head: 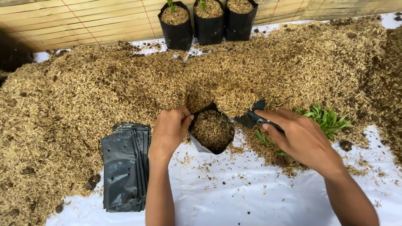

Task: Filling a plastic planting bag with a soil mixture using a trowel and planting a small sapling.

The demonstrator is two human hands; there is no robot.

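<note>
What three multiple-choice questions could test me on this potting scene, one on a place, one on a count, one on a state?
1. Where does the stack of flat black bags lie?
A. Beside the left forearm
B. Against the back wall
C. On the green seedlings

2. How many filled black bags stand at the back wall?
A. One
B. Three
C. Five

3. How is the bag that the hands work on?
A. Flat and folded
B. Tied shut
C. Open, partly filled with husks

Answers:
1 A: the stack of flat bags lies on the white sheet beside the left forearm.
2 B: three filled bags stand in a row.
3 C: the left hand holds the open bag by its rim while the right hand tips a scoop of husks.
</note>
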